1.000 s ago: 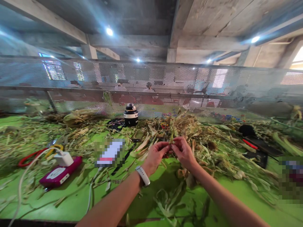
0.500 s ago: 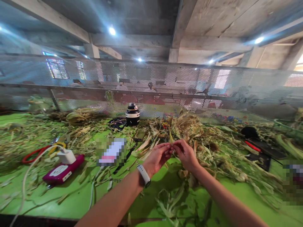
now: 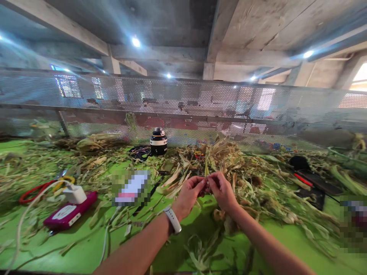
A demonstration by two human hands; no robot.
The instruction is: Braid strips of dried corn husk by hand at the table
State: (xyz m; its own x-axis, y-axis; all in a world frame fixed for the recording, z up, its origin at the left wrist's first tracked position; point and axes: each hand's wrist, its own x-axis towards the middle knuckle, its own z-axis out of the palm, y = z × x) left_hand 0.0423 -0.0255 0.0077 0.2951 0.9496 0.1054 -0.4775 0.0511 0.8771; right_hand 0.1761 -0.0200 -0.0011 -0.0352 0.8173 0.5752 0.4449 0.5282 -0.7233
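My left hand (image 3: 191, 192), with a white watch band (image 3: 173, 220) at its wrist, pinches the lower end of a thin yellow-green husk strip (image 3: 207, 166). Against it, fingertips nearly touching, my right hand (image 3: 222, 190) grips the same strip from the other side. The strip points upward from between the fingers. Both hands are above the green table (image 3: 197, 217), in front of a heap of dry husks (image 3: 222, 152). The exact spot where the fingers meet the strip is small and partly hidden.
A black bottle (image 3: 158, 142) stands behind the husks. To the left lie a phone (image 3: 132, 188) with a cable, a magenta power strip (image 3: 70, 212) holding a white plug, and red-handled scissors (image 3: 36, 191). A perforated metal screen (image 3: 183, 110) runs across the back.
The view has shifted slightly, so the table objects sit a little lower and further left. My fingers have closed in around the base of the strip, and the hands remain together.
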